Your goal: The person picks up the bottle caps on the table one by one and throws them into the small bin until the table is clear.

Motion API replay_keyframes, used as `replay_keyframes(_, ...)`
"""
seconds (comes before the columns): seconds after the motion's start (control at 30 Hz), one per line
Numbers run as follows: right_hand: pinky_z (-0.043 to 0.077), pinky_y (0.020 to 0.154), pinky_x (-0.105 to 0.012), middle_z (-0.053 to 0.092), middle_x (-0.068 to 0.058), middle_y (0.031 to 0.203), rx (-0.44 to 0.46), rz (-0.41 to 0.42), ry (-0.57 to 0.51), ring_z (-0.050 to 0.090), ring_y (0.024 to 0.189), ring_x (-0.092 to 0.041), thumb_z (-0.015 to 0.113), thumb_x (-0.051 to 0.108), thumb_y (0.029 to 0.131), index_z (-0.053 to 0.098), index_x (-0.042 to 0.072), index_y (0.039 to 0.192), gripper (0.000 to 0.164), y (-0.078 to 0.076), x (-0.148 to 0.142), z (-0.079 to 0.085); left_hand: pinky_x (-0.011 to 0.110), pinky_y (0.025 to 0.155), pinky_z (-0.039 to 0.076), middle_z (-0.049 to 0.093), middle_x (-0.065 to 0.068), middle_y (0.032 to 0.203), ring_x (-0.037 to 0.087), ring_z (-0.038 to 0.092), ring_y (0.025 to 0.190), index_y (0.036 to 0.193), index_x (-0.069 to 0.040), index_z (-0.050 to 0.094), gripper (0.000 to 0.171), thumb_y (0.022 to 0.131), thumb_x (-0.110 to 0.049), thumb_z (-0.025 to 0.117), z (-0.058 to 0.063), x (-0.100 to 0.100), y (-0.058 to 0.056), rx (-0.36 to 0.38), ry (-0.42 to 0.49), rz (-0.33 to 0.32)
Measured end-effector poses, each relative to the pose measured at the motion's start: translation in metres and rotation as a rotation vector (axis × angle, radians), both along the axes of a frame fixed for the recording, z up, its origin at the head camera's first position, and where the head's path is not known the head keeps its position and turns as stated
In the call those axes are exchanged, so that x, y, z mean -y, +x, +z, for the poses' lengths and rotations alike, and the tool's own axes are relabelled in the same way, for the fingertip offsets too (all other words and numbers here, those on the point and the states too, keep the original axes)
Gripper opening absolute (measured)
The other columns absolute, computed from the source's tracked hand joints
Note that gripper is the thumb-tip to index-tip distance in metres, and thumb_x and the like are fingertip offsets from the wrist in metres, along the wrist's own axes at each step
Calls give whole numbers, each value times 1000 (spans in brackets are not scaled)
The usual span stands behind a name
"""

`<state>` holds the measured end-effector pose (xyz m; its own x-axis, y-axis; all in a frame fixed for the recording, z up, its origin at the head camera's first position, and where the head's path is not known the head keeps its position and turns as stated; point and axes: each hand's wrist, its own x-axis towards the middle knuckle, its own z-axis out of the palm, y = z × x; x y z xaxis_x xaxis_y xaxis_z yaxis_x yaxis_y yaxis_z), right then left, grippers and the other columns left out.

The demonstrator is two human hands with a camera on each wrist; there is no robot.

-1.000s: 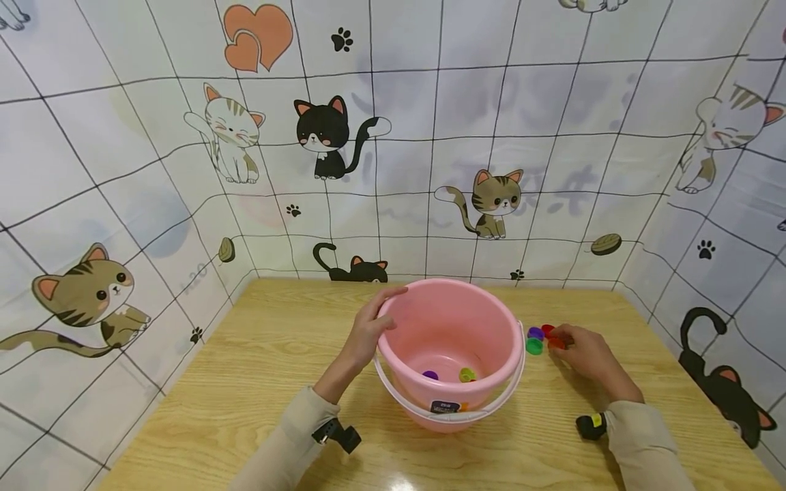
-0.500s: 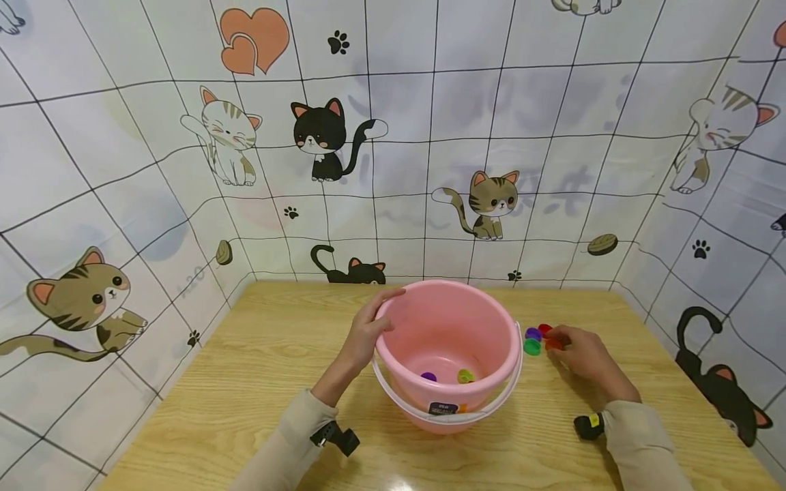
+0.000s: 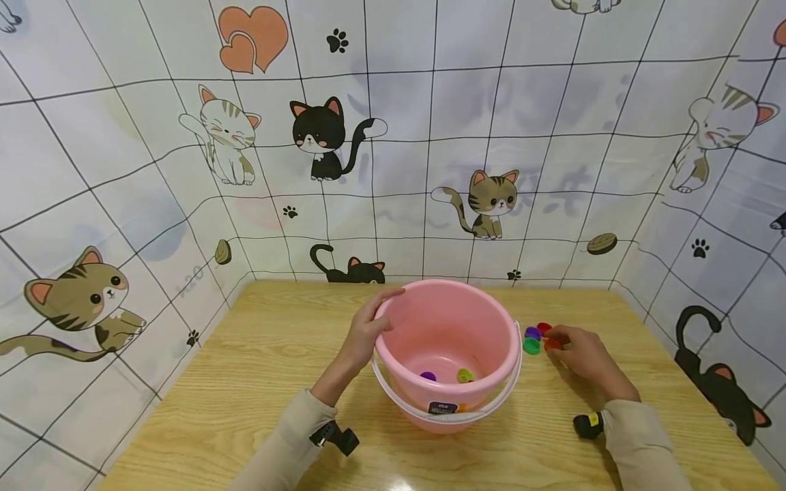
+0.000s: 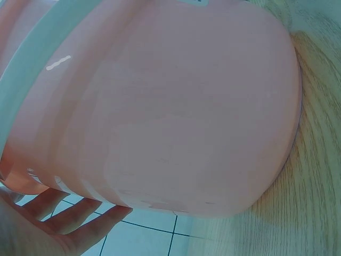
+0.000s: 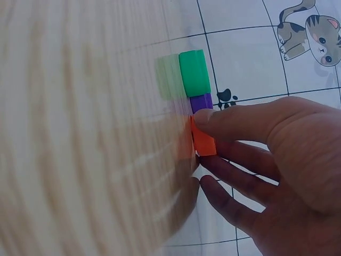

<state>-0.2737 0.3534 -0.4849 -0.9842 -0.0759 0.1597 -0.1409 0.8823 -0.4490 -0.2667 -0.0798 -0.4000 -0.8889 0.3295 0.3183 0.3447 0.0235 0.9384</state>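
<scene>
My left hand (image 3: pixel 361 337) holds the rim of a pink bucket (image 3: pixel 451 317), thumb over the inside and the other fingers along the outer wall. Beside the bucket on the right, my right hand (image 3: pixel 583 351) pinches an orange bottle cap (image 5: pixel 204 141) at table level between thumb and fingers. Close by lie a green bottle cap (image 3: pixel 531 346), a purple bottle cap (image 3: pixel 532 333) and a red bottle cap (image 3: pixel 544 328). Inside the bucket a purple cap (image 3: pixel 428 376) and a yellow-green cap (image 3: pixel 464 376) show on the bottom, partly hidden by the near rim.
The bucket's white handle (image 3: pixel 451 418) hangs down across its front. Everything stands on a wood-grain table (image 3: pixel 288 327). A cat-printed cloth (image 3: pixel 405 170) forms walls behind and on both sides.
</scene>
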Motion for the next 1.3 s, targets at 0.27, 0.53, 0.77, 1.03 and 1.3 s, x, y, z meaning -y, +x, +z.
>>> replay_keyframes(0.27, 50, 85, -57, 67, -24, 108, 4, 0, 9, 63, 96, -40, 71, 13, 82, 67, 0, 113, 34, 1, 0, 0, 58, 78, 53, 55, 13, 134, 38, 58, 107, 135, -17, 54, 60, 77, -3, 47, -5, 0, -3, -23, -4, 9)
replay_keyframes(0.53, 50, 86, -57, 67, -24, 109, 11, 7, 9, 63, 97, -40, 71, 13, 82, 67, 1, 114, 34, 1, 0, 2, 54, 77, 55, 55, 12, 133, 36, 59, 106, 135, -17, 54, 61, 76, -5, 47, -4, 0, -3, -27, -8, 15)
replay_keyframes(0.77, 49, 87, -57, 67, -23, 110, 32, -1, 5, 62, 99, -41, 71, 13, 83, 67, 1, 114, 34, 1, 1, 2, 53, 76, 55, 55, 11, 133, 35, 60, 106, 135, -18, 54, 61, 76, -6, 47, -4, 0, -2, -23, -9, 19)
replay_keyframes(1.03, 48, 89, -58, 65, -24, 113, 72, -7, 7, 60, 103, -42, 71, 15, 84, 65, 1, 116, 36, 1, 2, 5, 50, 76, 56, 55, 10, 133, 35, 60, 105, 135, -18, 54, 60, 77, -5, 47, -5, 1, -3, -32, -17, 18)
replay_keyframes(1.3, 50, 86, -55, 67, -22, 109, 76, 4, 10, 60, 100, -39, 70, 15, 84, 64, 0, 115, 36, -1, 0, 5, 53, 79, 54, 55, 8, 133, 34, 59, 108, 134, -19, 55, 59, 77, -6, 47, -5, 1, -4, -22, -8, 19)
